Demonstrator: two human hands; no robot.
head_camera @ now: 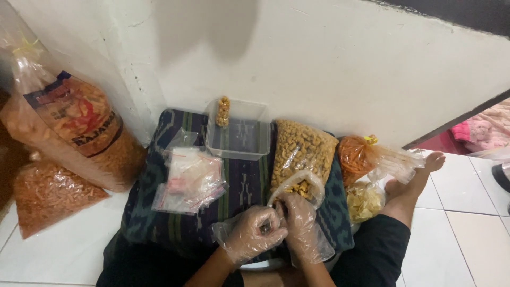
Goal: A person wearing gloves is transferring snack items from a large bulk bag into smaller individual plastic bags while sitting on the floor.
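Head cam looks straight down at someone sitting on the floor with a dark patterned cloth (pixel 239 186) over the lap as a work surface. Both hands wear loose clear plastic gloves. The left hand (pixel 254 233) and right hand (pixel 298 220) are curled together at about 6 o'clock, pinching the mouth of a small clear bag (pixel 298 186) of yellowish-brown snack pieces. Fingers look closed on the plastic, though I can't tell what the dark bit between the fingertips is.

For doing this bit well, my take: hold the pouch upright so the pieces settle to the bottom, squeeze the air out, and keep the neck gathered tight before closing it. Those baggy gloves could easily get caught in the closure, so pull the slack back first.

Around it:
- big open bag of the same snack (pixel 303 151) at 12 o'clock from the hands, touching the small one
- clear rectangular tub (pixel 249 143) at 11 o'clock by the wall, with 1 filled pack (pixel 223 111) leaning in its corner
- stack of empty clear pouches (pixel 191 180) at 9 o'clock
- orange snack bag (pixel 358 154) and pale chip bag (pixel 364 202) at 2 to 3 o'clock, next to a bare foot (pixel 414 180)
- 2 large sacks of reddish snacks (pixel 74 133) far out at 9 to 10 o'clock
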